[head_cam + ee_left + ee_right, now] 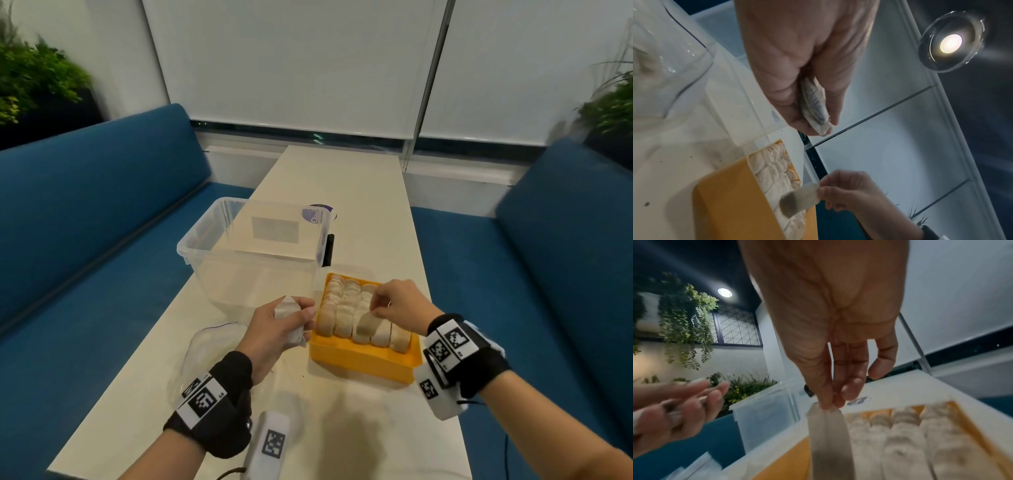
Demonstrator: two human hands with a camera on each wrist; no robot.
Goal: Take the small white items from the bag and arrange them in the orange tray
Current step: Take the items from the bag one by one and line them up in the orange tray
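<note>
While the clear bag (212,346) lies flat at eight o'clock, the left hand (277,329) clutches a stack of sachets (289,317); at three o'clock, the right hand (399,305) pinches one sachet (368,322) over the orange tray (363,359), packed with rows; clear bin (253,250) at eleven.

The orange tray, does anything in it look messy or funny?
Nothing is spilled or broken. The orange tray holds neat rows of small white items. Only one white item tilts above the rows, because the right hand pinches it. The left hand holds spare items.
</note>
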